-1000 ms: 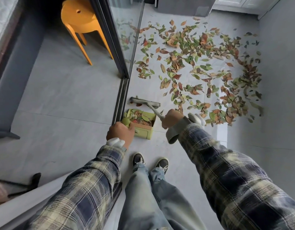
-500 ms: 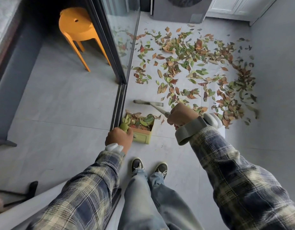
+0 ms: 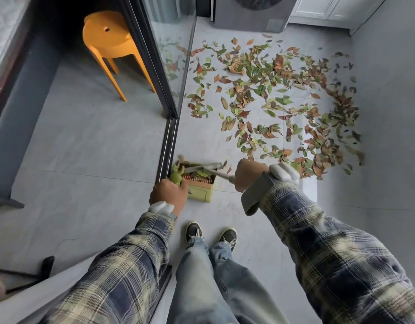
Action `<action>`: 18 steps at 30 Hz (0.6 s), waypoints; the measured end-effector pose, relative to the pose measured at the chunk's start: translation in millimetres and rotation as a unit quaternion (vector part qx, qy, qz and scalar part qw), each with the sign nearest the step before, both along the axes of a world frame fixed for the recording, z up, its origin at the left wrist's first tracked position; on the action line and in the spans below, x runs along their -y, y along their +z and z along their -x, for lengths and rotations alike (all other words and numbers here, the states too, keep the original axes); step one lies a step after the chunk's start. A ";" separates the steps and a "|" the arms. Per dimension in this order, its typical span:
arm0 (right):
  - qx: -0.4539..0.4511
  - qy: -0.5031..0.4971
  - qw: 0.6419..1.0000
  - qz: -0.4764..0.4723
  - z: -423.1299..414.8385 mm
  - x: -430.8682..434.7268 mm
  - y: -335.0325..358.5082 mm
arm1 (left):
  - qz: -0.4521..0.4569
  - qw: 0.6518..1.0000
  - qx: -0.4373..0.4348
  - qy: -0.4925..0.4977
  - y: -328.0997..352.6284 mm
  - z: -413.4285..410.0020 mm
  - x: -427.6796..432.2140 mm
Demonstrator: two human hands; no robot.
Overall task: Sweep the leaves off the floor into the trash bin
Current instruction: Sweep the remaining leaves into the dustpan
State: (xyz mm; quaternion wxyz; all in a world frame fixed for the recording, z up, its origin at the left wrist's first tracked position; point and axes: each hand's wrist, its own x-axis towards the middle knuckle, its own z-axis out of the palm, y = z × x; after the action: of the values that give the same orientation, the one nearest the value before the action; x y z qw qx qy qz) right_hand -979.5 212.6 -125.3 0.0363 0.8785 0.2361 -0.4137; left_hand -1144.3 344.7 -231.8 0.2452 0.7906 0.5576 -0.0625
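Left hand (image 3: 170,191) clenched on green dustpan (image 3: 198,183) handle; right hand (image 3: 247,175) wrapped around broom (image 3: 205,168), head over the pan. Leaves (image 3: 272,99) mostly scattered on floor (image 3: 85,148) ahead. Risk: spilling loaded leaves if pan tips.

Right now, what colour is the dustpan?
Light yellow-green dustpan, seen in the head view.

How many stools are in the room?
1: a yellow stool stands at upper left, behind the glass sliding door, away from the leaves. Others may be hidden outside the view.
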 end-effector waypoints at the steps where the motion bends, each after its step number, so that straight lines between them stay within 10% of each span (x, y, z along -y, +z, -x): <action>1: 0.007 0.007 1.000 0.000 -2.1 3.8 6.7 | 0.000 1.000 0.000 0.001 0.8 0.8 2.8; 18: -0.007 -0.128 0.990 -0.056 -35.8 73.0 89.6 | 0.023 0.998 0.003 -0.067 37.2 3.4 24.6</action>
State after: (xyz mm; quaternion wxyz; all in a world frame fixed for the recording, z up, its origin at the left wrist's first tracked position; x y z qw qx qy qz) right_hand -943.7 139.6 -35.8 -0.0674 0.8991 0.1450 -0.4075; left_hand -1147.8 320.1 -194.6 0.2603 0.8204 0.5014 -0.0886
